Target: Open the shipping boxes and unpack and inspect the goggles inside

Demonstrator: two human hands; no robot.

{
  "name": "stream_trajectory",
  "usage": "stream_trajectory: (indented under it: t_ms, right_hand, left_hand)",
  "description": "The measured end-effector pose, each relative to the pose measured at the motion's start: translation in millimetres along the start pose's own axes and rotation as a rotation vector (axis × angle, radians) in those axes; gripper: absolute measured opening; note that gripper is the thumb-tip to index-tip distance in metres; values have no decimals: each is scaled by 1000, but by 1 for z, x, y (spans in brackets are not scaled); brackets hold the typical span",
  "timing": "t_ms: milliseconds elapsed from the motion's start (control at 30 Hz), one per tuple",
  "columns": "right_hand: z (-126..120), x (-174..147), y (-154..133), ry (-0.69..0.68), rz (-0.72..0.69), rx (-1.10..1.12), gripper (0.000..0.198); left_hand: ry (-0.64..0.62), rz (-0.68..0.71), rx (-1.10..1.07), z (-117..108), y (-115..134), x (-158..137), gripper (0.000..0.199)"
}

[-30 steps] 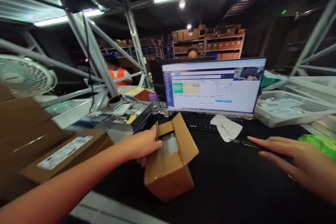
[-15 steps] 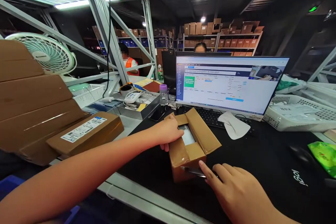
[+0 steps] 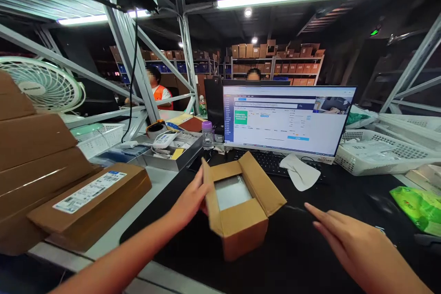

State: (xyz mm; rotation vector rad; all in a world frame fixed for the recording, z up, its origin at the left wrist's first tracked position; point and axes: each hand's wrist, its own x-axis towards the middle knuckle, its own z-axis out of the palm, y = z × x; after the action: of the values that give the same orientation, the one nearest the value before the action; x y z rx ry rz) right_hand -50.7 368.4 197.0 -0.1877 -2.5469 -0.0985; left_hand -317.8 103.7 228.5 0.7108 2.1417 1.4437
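Observation:
A small cardboard box [image 3: 244, 227] stands on the black desk mat with its top flaps spread. Inside lies a flat white item [image 3: 232, 193] with some dark print on it. My left hand [image 3: 193, 197] grips the raised left flap of this box, fingers behind it and thumb in front. To the right of the box, apart from it, is my right hand [image 3: 347, 234], index finger stretched forward. A thin, blurred knife blade [image 3: 295, 207] juts out past that fingertip; its handle is hidden in the palm.
A monitor [image 3: 285, 119] and keyboard [image 3: 270, 163] stand behind the box, with crumpled white paper [image 3: 300, 172] beside them. Left are a labelled carton [image 3: 103, 211], larger cartons [image 3: 37, 147] and a fan [image 3: 44, 85]. Right are a white basket [image 3: 379, 151] and green packet [image 3: 418, 209]. Two people sit beyond.
The right hand has drawn the blade away from the box to the right. The left hand has pulled the left flap up and outward, showing more of the inside. The view has shifted.

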Motion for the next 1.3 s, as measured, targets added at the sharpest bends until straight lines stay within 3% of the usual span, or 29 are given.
stream_trajectory:
  t_ms: [67,133,200,267,333,367,400,500,567,633,800,867,933,967,1033,1100,1167,1300]
  right_hand:
    - [8,-1,34,-56,196,86,37]
    - [18,2,73,-182,451,109,39]
    - [30,7,110,-347,678,60,38]
    - [42,13,139,-409,809,-2,33]
    - [54,19,156,-418,899,-76,29]
    - [61,22,160,-416,934,-112,26]
    - [66,26,162,-411,964,-147,23]
    - [80,42,158,-389,1001,-226,21]
    - [83,54,150,-366,987,-263,21]
    - [78,68,138,-328,939,-286,17]
    - [42,95,72,-155,667,-228,28]
    - [25,96,27,-56,444,-160,33]
    - [14,95,-22,78,14,-16,35]
    - [10,95,-46,65,-171,51,34]
    - [10,98,-84,-62,-372,210,27]
    - [14,108,-107,-220,-403,295,28]
    - [19,118,-113,-340,-341,354,33]
    - [22,123,-98,-296,-85,754,50]
  left_hand:
    - [169,-7,-424,3,-34,-7,89]
    - [275,-80,-556,10,-73,-3,89]
    - [355,-39,-498,16,-110,13,89]
    - [438,142,-332,21,-138,34,108]
    - [481,241,-275,20,-152,52,134]
    - [504,309,-207,17,-154,57,136]
    - [516,394,-90,12,-151,59,127]
    - [429,794,530,-11,-125,52,64]
    - [291,997,830,-27,-99,44,49]
    - [194,1063,976,-40,-75,39,47]
    - [-9,883,1107,-52,-33,46,37]
    - [-71,838,1094,-50,-21,52,35]
    - [-105,883,1090,-48,-11,57,32]
    - [-122,927,1103,-47,-6,59,32]
    - [-145,1015,1138,-46,3,63,32]
    - [-136,1030,1144,-50,11,67,30]
    - [-70,935,1091,-57,15,74,38]
    - [9,667,982,-72,7,92,43]
